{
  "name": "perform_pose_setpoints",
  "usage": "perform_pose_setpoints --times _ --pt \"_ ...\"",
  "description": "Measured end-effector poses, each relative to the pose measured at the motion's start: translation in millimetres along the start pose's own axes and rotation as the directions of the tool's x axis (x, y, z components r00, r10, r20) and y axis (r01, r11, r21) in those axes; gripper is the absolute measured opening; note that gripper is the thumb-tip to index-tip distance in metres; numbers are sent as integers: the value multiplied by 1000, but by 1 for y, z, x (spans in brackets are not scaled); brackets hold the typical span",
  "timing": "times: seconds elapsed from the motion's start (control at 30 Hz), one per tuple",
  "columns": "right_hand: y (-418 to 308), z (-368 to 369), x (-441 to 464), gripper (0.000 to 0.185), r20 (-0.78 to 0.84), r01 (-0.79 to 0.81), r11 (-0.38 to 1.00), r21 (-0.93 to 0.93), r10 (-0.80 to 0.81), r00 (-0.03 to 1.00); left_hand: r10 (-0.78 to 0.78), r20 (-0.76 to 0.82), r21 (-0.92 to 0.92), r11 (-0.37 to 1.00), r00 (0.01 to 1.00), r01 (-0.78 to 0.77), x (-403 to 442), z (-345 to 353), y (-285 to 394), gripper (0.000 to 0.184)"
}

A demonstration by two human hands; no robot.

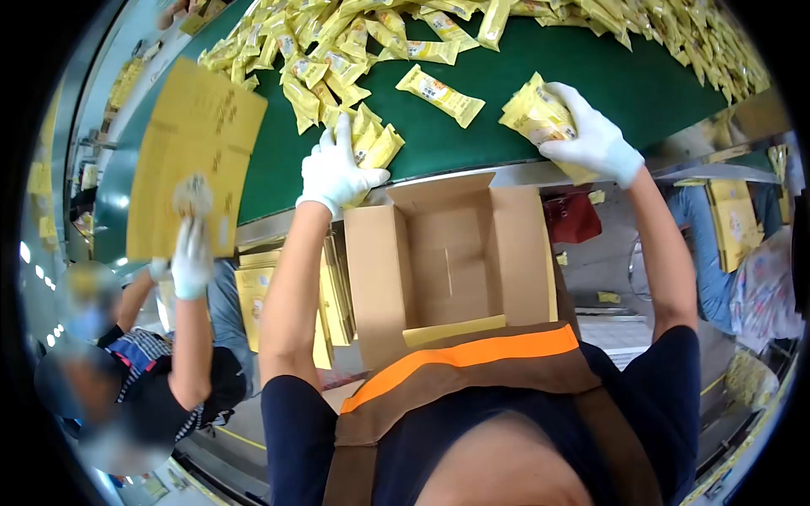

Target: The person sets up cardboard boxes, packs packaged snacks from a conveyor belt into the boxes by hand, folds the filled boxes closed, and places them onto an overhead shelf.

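Note:
My right hand [586,135], in a white glove, is wrapped round a bunch of yellow snack packets [537,114] over the right part of the green conveyor belt [472,152]. On the belt's near side my left hand [331,171], also gloved, curves its fingers and thumb around several yellow packets [377,145]. A single yellow packet [440,95] lies flat between the two hands. Below them, against my body, stands a brown cardboard box [451,253] with its flaps spread and its inside facing up.
Heaped packets [337,51] cover the belt's far side. At left, a co-worker's gloved hand [192,257] holds up a yellow carton [198,160]. Flattened cartons [257,291] stand under the belt edge. A red bag [572,218] sits right of the box.

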State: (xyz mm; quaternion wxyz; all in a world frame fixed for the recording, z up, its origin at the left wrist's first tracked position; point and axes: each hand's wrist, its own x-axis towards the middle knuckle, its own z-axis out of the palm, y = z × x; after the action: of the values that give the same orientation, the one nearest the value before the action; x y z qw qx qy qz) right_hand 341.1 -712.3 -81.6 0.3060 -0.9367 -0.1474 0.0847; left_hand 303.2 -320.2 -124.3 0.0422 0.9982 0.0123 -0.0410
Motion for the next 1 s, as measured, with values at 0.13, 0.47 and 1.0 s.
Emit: perform_pose_setpoints --times 0.13,0.47,1.0 --pt "-94 -25 -52 90 189 467 815 343 -547 815 -62 96 76 996 993 55 -4 -18 13 115" --pt "-135 132 -81 86 706 614 785 -82 -389 591 34 -250 -575 799 968 -177 -53 -58 -14 113" --pt "-110 209 -144 48 628 495 846 -199 -277 727 638 362 178 669 680 -722 -99 16 146 93"
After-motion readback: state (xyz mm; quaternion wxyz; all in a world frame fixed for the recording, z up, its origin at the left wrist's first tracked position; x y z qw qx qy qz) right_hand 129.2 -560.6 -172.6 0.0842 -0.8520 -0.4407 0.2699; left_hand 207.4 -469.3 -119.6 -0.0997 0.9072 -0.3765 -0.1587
